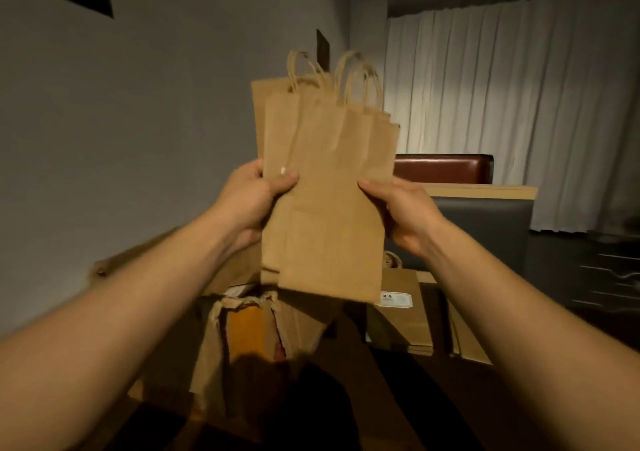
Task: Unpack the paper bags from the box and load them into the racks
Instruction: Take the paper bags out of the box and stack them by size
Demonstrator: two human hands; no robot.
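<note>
A fanned stack of several flat brown paper bags (325, 187) with twisted paper handles at the top is held upright in front of me at chest height. My left hand (254, 201) grips the stack's left edge, thumb on the front. My right hand (401, 215) grips the right edge, thumb on the front. Below them stands the open cardboard box (242, 339) with torn flaps, something orange showing inside. More flat paper bags (412, 315) lie in a pile to the right of the box.
A grey wall fills the left. A dark counter with a wooden top (485, 192) and a brown leather seat back (443, 168) stand behind the bags. White curtains (512, 97) hang at the right. Dark wire shelving (609, 277) sits at the far right.
</note>
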